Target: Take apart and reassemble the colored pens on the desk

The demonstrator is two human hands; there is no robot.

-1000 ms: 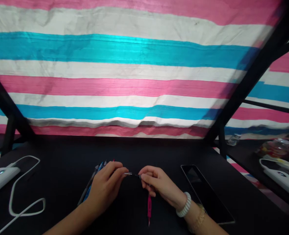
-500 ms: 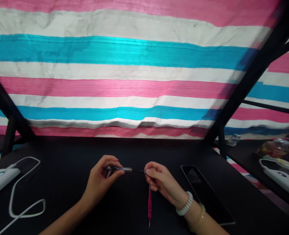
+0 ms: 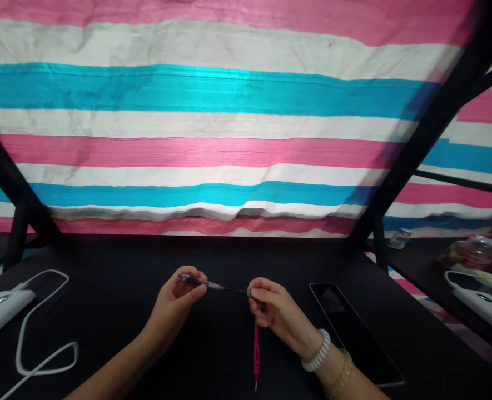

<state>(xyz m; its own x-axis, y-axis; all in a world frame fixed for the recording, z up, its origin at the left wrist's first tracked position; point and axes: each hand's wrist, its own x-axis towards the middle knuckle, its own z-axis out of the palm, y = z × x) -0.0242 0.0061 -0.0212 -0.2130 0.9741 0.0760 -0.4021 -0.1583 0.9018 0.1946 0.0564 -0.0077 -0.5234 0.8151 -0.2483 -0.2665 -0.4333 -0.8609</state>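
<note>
My left hand (image 3: 178,297) is closed in a pinch around a clear pen barrel (image 3: 198,280), its dark end sticking out at the left. From the barrel's right end a thin dark pen refill (image 3: 234,290) runs across to my right hand (image 3: 273,303). The right fingertips pinch the refill's far end, where a small grey piece (image 3: 249,294) shows. Just below those fingers is a pink pen (image 3: 256,355), pointing toward me. Its upper end is hidden by the hand, so I cannot tell whether they touch.
A black tablet-like device (image 3: 354,333) lies right of my right wrist on the dark table (image 3: 116,261). At left is a white power bank (image 3: 6,314) with a looped white cable (image 3: 23,333). A glass jar (image 3: 479,253) and another white device (image 3: 485,303) stand at far right.
The pen barrel in my left hand has tilted, its right end lower, and my fingers have shifted on it. My right hand stays nearly in place, still pinching.
</note>
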